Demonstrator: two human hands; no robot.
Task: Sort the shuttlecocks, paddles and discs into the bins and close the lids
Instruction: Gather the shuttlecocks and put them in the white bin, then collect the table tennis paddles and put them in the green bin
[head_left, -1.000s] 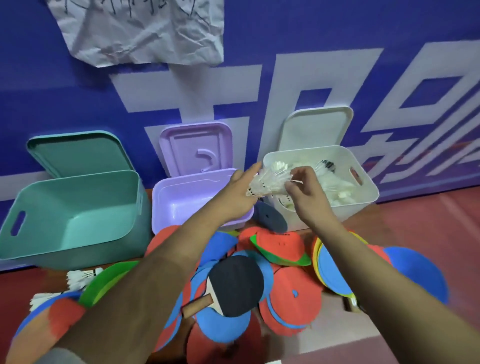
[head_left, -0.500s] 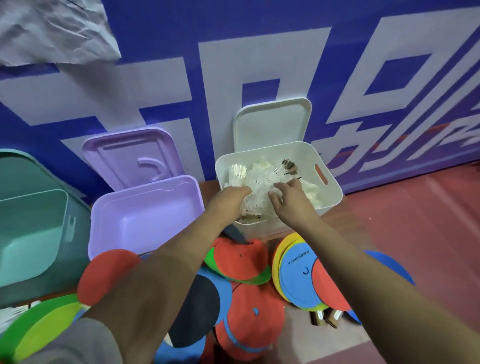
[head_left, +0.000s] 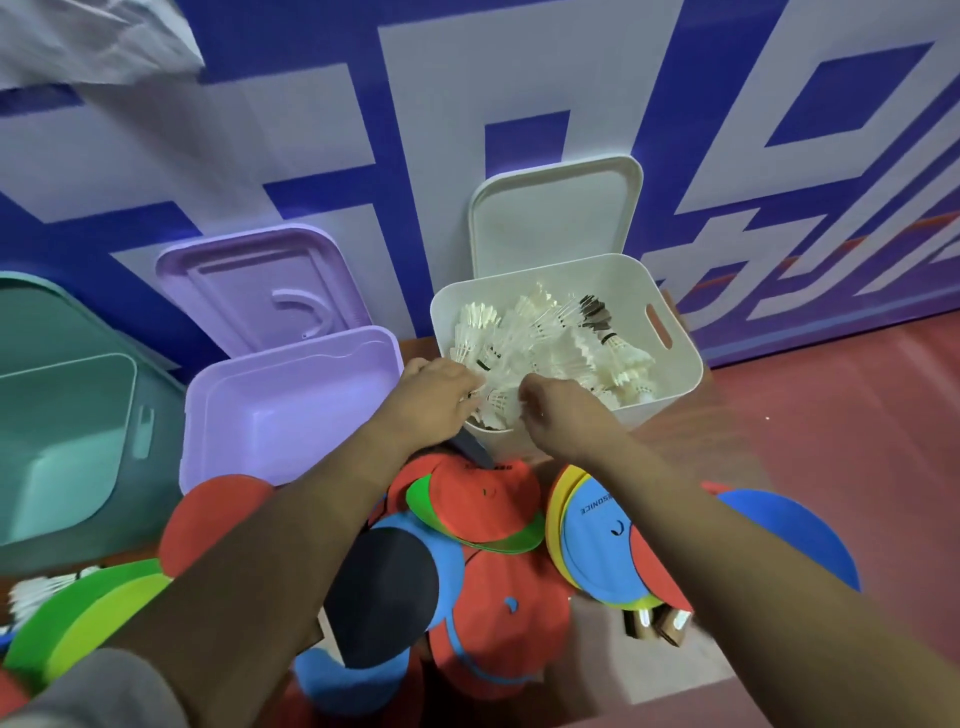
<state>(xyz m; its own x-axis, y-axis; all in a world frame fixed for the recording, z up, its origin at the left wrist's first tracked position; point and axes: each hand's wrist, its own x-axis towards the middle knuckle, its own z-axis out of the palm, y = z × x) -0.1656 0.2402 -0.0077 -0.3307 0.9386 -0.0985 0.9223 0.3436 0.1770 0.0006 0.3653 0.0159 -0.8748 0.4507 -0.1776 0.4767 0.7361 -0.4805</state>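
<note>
The white bin (head_left: 680, 364) stands open at the wall and holds several white shuttlecocks (head_left: 545, 343). My left hand (head_left: 436, 400) and my right hand (head_left: 561, 415) are over its near rim, fingers curled on a small bunch of shuttlecocks (head_left: 496, 408) between them. An empty purple bin (head_left: 291, 415) sits to the left, a teal bin (head_left: 67, 447) further left. Coloured discs (head_left: 498, 525) and a black paddle (head_left: 384, 592) lie piled on the floor under my forearms. More shuttlecocks (head_left: 36, 592) lie at the far left.
Three lids lean open against the blue-and-white wall: white (head_left: 550, 213), purple (head_left: 254, 286), and teal, mostly cut off. Blue, yellow and red discs (head_left: 602, 545) spread to the right, with small brown items (head_left: 657, 623) beside them. Red floor (head_left: 831, 441) lies to the right.
Both hands carried the shuttlecock bunch down from above the white bin's front into the bin. They have now drawn back to its near rim. The camera has shifted right.
</note>
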